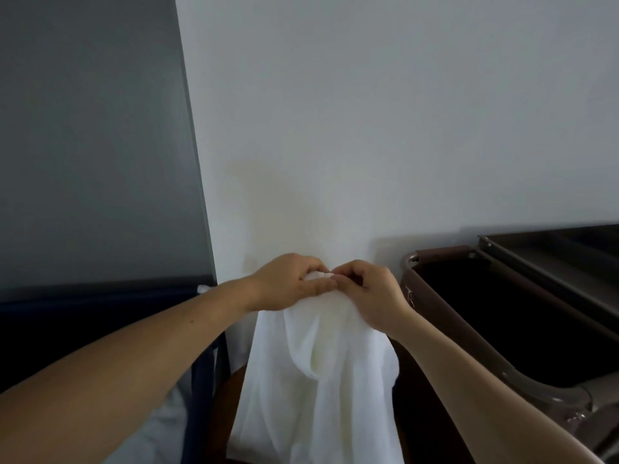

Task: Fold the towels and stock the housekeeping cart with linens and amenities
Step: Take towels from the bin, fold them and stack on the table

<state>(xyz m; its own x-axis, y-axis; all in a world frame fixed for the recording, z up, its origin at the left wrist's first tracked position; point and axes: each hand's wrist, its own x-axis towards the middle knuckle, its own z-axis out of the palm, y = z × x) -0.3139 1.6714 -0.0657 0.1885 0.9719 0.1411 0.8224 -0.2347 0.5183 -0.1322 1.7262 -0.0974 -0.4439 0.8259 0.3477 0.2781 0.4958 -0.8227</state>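
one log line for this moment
white towel: hangs down unfolded | left hand: pinches top edge | right hand: pinches top edge

no readable text, no labels, no brands, no numbers, no signs on anything in view

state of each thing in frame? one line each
white cloth towel: unfolded, hanging from both hands in front of the wall
left hand: pinches the towel's top edge
right hand: pinches the same edge, fingertips meeting the left hand's
brown fabric cart bag: open at the top, inside too dark to tell contents
dark blue framed hamper: holds white linen
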